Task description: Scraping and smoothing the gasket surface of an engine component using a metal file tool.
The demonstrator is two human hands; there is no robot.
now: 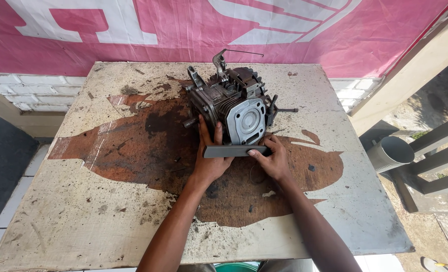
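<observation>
A small grey engine block (234, 103) with cooling fins and an open round cylinder face stands at the back middle of a worn, oil-stained table (108, 211). Both hands hold a flat dark grey metal bar (236, 150) level in front of the engine's base. My left hand (210, 156) grips the bar's left end, fingers reaching up against the engine. My right hand (270, 157) pinches the bar's right end. A bent lever with a thin wire (244, 51) sticks up from the engine's top.
A pink and white banner (224, 25) hangs behind the table above a white brick wall (27, 90). To the right stand a grey pipe end (391, 152) and a grey metal frame (435, 161). A green rim (236, 267) shows under the table's front edge.
</observation>
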